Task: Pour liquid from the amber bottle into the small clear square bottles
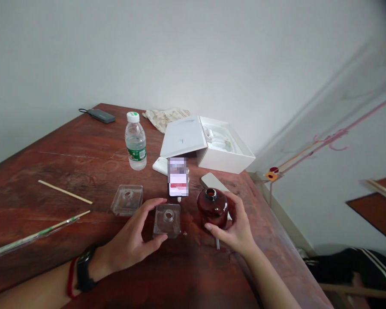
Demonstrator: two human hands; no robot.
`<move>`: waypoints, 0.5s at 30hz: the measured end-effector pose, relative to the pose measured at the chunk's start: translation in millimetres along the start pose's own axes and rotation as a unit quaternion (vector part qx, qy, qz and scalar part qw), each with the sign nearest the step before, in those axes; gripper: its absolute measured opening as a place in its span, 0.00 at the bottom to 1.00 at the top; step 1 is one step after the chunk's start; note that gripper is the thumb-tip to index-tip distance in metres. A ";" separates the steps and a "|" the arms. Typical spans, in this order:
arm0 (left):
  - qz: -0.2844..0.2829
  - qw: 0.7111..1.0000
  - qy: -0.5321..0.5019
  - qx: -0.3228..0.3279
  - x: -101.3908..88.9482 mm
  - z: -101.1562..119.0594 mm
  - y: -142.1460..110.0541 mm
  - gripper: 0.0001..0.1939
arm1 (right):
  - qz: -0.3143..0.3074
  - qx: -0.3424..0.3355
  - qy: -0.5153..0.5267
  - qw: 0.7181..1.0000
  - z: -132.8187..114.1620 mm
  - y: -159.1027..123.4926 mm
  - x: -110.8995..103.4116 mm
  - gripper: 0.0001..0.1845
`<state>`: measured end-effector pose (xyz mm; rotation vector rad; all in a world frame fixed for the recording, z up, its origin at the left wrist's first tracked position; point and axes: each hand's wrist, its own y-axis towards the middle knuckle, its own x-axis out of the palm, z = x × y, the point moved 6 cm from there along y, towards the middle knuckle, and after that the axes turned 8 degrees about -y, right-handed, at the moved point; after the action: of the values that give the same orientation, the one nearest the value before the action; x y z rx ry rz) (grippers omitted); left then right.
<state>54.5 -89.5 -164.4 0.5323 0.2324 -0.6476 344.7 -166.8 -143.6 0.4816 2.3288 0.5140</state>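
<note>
Left hand (128,244) — cupped and half open, fingers arched, thumb and index finger reaching to either side of a clear square moulded piece (166,221) with a round central collar; whether it grips the piece or only rests at its edges cannot be told. Black wristwatch (85,268) and red cord (70,277) on that wrist.

Right hand (234,225) — closed around an amber glass bottle (212,208), thumb low on the near side, fingers on the far side. Bottle upright, mouth uncapped; whether it touches the wooden table (67,146) cannot be told.

Listed from the amber glass bottle:
- Just left: the clear square moulded piece.
- Further left: a second clear square piece (127,199).
- Well left: a thin wooden stick (65,192) and a long clear strip with green marks (35,236).
- Just behind: a pale flat slab (214,182).
- Behind and left: a pixelated, unreadable object (178,177) and a white flat item (161,166).
- Further behind: a white box (227,148), its lid (183,137) propped against it — white fittings inside.
- Behind and left: a water bottle with green cap (135,141).
- Far behind: a dark power bank (101,116) and a patterned cloth (165,118).
- Well right, below table level: black striped fabric (350,270).
</note>
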 end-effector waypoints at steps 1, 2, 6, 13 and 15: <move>-0.002 1.000 0.001 0.007 -0.3 2.1 0.8 0.37 | -0.004 -0.004 -0.002 1.000 -0.6 -0.6 0.5 0.46; -0.007 1.000 0.000 0.012 -0.4 4.3 1.6 0.34 | -0.009 -0.008 -0.006 1.000 -1.1 -1.0 0.8 0.46; -0.031 0.999 -0.026 0.028 -0.6 13.4 2.7 0.28 | -0.020 -0.029 -0.038 0.999 -5.9 -0.3 0.3 0.46; -0.032 0.998 -0.034 0.049 -1.6 19.8 1.4 0.27 | -0.080 -0.083 -0.050 0.992 -29.4 2.4 5.4 0.46; -0.020 0.998 -0.029 0.055 -2.2 21.5 0.5 0.26 | -0.118 -0.097 -0.039 0.988 -34.8 2.4 11.6 0.46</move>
<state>54.0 -99.7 -145.3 0.6154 0.1524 -0.7160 313.0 -167.2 -125.1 0.1297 2.1964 0.5880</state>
